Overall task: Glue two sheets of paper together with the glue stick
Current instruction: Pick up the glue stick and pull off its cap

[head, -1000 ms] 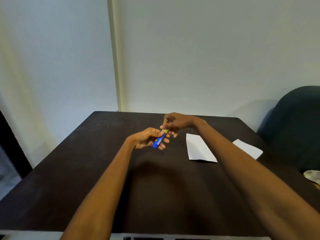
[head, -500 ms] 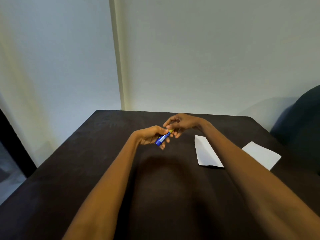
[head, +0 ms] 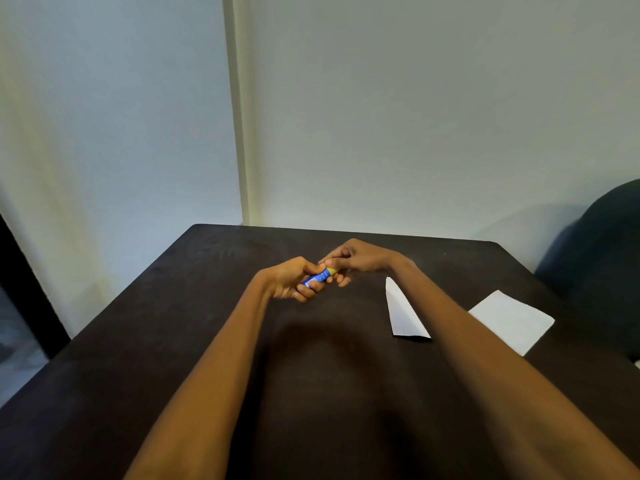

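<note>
A blue glue stick (head: 318, 277) with a yellow cap end is held above the middle of the dark table (head: 173, 341). My left hand (head: 290, 279) grips its blue body. My right hand (head: 351, 259) pinches the yellow cap end with thumb and fingertips. Two white sheets of paper lie flat on the table to the right: one sheet (head: 401, 311) is partly hidden behind my right forearm, the other sheet (head: 512, 320) lies further right near the table's edge.
The table's far edge meets a pale wall (head: 381, 116) with a vertical corner strip. A dark blue chair back (head: 599, 258) stands at the right. A dark gap and floor show at the left.
Both hands stay on the glue stick at the table's middle, with the right fingers shifting slightly on the yellow cap. The view has drifted a little, so the papers sit further right.
</note>
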A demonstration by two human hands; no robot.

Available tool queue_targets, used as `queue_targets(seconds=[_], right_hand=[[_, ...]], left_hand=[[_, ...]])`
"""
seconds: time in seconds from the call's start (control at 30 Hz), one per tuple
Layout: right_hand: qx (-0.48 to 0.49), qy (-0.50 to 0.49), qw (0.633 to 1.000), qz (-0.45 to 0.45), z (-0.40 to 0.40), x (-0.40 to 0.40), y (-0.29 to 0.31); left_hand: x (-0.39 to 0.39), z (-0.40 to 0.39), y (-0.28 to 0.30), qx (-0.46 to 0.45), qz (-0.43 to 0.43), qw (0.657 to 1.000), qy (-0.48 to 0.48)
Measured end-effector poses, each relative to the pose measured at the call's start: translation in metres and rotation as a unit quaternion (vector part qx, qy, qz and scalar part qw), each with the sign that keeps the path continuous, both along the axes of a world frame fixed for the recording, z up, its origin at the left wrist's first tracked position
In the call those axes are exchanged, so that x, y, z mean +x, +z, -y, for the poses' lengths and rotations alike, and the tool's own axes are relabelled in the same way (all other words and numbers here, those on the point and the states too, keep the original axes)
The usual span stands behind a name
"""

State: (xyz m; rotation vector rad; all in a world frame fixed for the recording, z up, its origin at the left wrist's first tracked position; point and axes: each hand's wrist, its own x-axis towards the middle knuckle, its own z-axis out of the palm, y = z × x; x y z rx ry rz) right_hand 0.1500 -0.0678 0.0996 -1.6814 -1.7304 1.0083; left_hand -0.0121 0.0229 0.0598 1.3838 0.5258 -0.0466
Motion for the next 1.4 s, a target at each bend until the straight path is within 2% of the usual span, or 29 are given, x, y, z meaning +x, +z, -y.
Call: queue_targets(seconds=[0.1, 0.17, 0.27, 0.3, 0.37, 0.43, 0.53, 0.67, 0.77, 0.87, 0.97, 1.1, 1.4], right_hand=[[0.034, -0.024, 0.999, 0.016, 0.001, 0.0, 0.004], [0.024, -0.029, 0.999, 0.033, 0.001, 0.0, 0.007], [0.04, -0.118, 0.991, 0.044, 0.007, 0.007, 0.006], [0.056, -0.154, 0.985, 0.044, 0.01, 0.015, 0.004], [0.059, -0.18, 0.981, 0.048, 0.021, 0.03, 0.002], [0.024, -0.182, 0.982, 0.037, 0.031, 0.037, -0.002], [-0.032, -0.245, 0.969, -0.001, 0.033, 0.025, -0.021], [-0.075, -0.285, 0.954, -0.06, 0.028, -0.003, -0.053], [-0.067, -0.275, 0.959, -0.023, 0.023, -0.009, -0.063], [-0.021, -0.249, 0.968, 0.013, 0.016, -0.009, -0.069], [0.014, -0.192, 0.973, 0.127, 0.003, -0.015, -0.073], [0.041, -0.138, 0.948, 0.285, -0.016, -0.024, -0.08], [0.118, -0.224, 0.913, 0.321, -0.033, -0.025, -0.087]], left_hand=[[0.007, 0.017, 0.0, 0.24, 0.035, 0.968, 0.056], [0.011, 0.028, -0.008, 0.344, 0.061, 0.934, 0.08], [0.011, 0.031, -0.026, 0.545, 0.004, 0.83, 0.117], [0.008, 0.03, -0.032, 0.574, -0.005, 0.808, 0.132], [0.0, 0.027, -0.039, 0.563, 0.009, 0.81, 0.163], [-0.006, 0.024, -0.045, 0.521, 0.027, 0.834, 0.18], [0.0, 0.03, -0.054, 0.455, 0.035, 0.865, 0.209], [0.016, 0.041, -0.064, 0.38, 0.05, 0.875, 0.297], [0.019, 0.042, -0.063, 0.343, 0.064, 0.879, 0.326], [0.022, 0.039, -0.059, 0.312, 0.058, 0.889, 0.33], [0.021, 0.034, -0.057, 0.278, 0.046, 0.904, 0.321], [0.021, 0.026, -0.056, 0.284, 0.034, 0.909, 0.303], [0.017, 0.016, -0.061, 0.243, 0.075, 0.913, 0.319]])
